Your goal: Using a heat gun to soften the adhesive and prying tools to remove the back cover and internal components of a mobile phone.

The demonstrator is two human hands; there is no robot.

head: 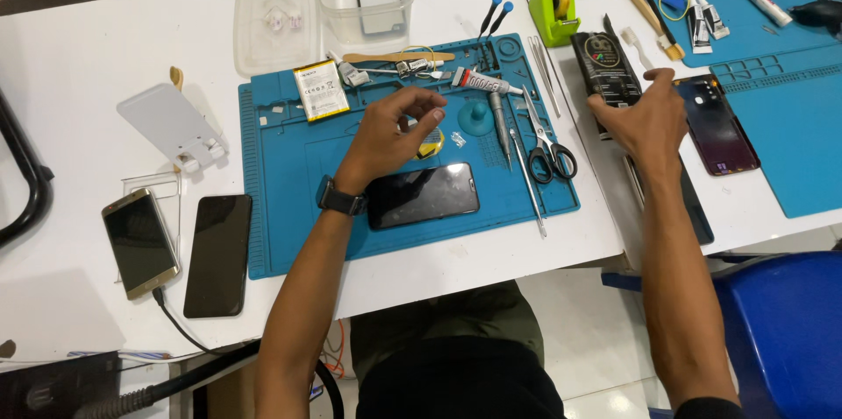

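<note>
The blue rectangular silicone work mat (289,173) covers the middle of the white table (79,59), and the black glossy phone (423,195) lies face up near its front edge, just under the left wrist. The left hand (390,131) hovers above the mat with thumb and fingertips drawn together; whether it pinches some tiny part cannot be told. The right hand (645,121) reaches off the mat, fingers curled loosely on the black flat packet (605,68). Anything small is best kept low over the mat. Open room lies front-left; the black-handled scissors (548,151) and slim steel tweezers (526,175) crowd the right edge.
</note>
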